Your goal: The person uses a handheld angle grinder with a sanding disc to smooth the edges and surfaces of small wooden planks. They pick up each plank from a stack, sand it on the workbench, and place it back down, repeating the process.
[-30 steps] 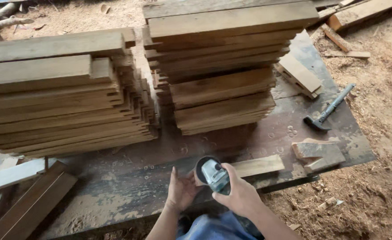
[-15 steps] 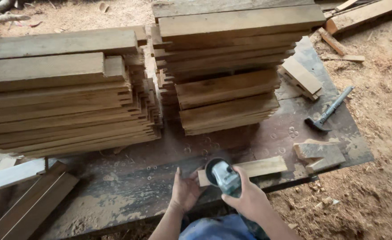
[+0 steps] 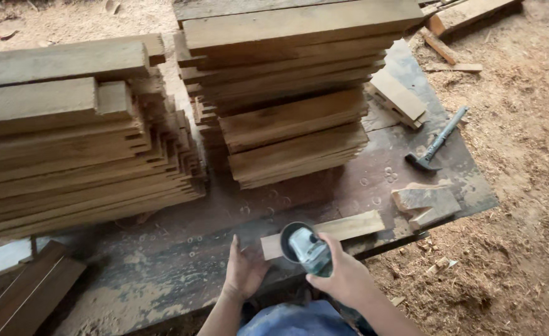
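the right hand (image 3: 343, 274) gripped an angle grinder (image 3: 305, 247) over the near end of a short wooden board (image 3: 343, 229) lying on the surface (image 3: 181, 267). the left hand (image 3: 244, 270) rested spread flat, just beside that board.

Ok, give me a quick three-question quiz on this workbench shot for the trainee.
1. True or false: the right hand holds an angle grinder.
2. Which tool lies near the bench's right edge? A) saw B) hammer C) chisel
3. What does the left hand rest beside?

Key:
1. True. The grinder's disc sits over the near end of a short wooden board.
2. B. The hammer lies on the dark workbench, right of the plank stacks.
3. The left end of the short wooden board; the open hand lies flat on the bench, fingers spread.
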